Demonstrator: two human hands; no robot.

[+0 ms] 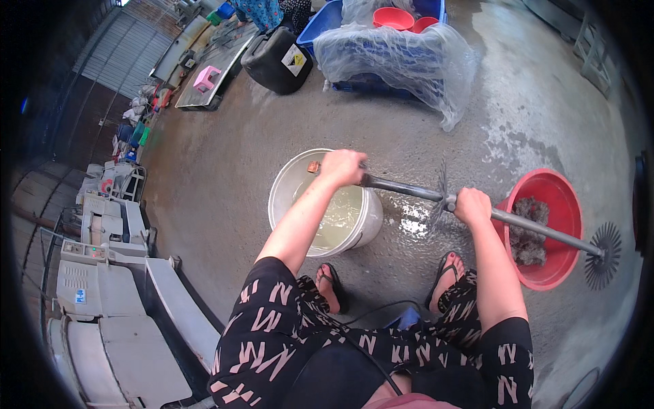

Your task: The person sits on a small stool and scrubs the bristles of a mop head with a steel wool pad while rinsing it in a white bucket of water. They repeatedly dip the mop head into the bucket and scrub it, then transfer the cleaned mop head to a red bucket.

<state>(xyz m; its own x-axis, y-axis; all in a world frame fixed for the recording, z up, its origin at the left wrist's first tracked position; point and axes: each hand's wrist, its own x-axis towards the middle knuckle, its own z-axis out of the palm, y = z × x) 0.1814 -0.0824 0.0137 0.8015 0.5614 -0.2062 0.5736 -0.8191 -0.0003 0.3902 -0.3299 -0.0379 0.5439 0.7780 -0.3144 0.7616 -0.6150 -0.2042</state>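
Observation:
A long grey metal rod (535, 227) lies slantwise across the space in front of me, above the floor. It carries a round, toothed disc (603, 255) at its right end and a second one (443, 194), seen nearly edge-on, near its middle. My left hand (343, 168) is closed around the rod's left part, over a white bucket (369, 221) of cloudy liquid. Past that hand a small orange-brown piece (313, 167) shows. Beside the middle disc, my right hand (472, 206) grips the rod. Under the rod's right part stands a red tub (569, 204) with grey fibrous clumps (529, 232) inside.
A blue crate (381, 78) draped with clear plastic sheeting (409, 54) and holding red basins (394, 18) stands ahead. Left of it are a black jerrycan (276, 63) and a pink stool (206, 79). Grey machines (116, 300) line the left. The concrete floor is wet in places.

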